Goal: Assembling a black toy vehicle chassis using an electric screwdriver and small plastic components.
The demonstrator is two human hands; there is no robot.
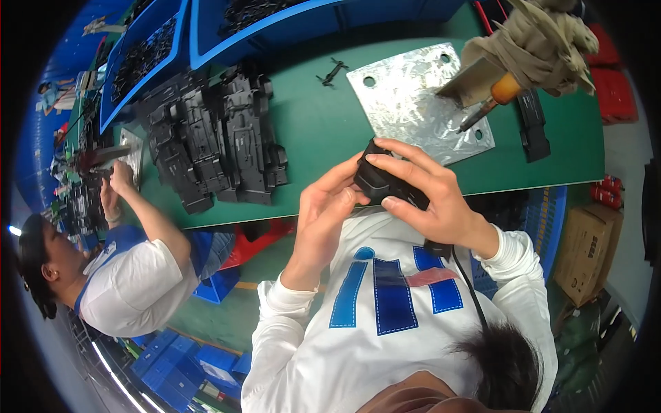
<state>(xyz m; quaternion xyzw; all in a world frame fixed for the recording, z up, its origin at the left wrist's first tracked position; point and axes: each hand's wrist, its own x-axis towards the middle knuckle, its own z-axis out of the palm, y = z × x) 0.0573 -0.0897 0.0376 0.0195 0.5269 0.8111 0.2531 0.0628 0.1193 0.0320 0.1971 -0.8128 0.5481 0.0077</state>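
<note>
To your left, black moulded parts [220,141] lie stacked on the green counter [310,117] within reach, below blue bins [206,34]. You hold a small black part [382,182] above the counter's near edge, left hand [323,217] bracing it, right hand [427,193] with fingers [406,162] closed over it. Far right on the floor sits a brown cardboard box [585,251].

A stack of black moulded parts [217,141] is being kept on the green table [310,124]; a perforated metal plate [413,103], blue bins [275,20] and cardboard boxes [585,251] are being stored nearby.
</note>
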